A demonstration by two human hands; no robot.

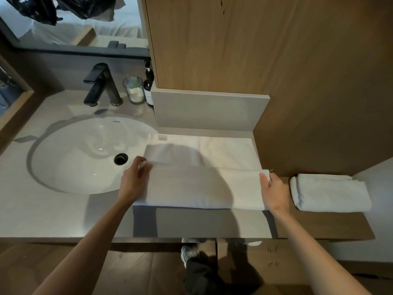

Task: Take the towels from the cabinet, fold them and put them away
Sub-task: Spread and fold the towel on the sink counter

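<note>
Left hand [134, 177], right hand [274, 191]: pinching.

This is a bathroom, likely in a hotel or a home. A white oval basin [85, 154] is sunk into a pale grey stone countertop [42, 209] beneath a matte black tap [100, 84], with a dark pump bottle [148, 86] and a clear glass jar of cotton balls [134, 89] beside it. A wall mirror [70, 20] hangs above, wood-grain panelling [276, 50] stands alongside, and a folded white towel [329, 192] rests on a wooden shelf [319, 224].

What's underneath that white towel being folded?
The towel lies on the grey countertop, right of the sink. Whether anything else sits beneath it is hidden.
</note>
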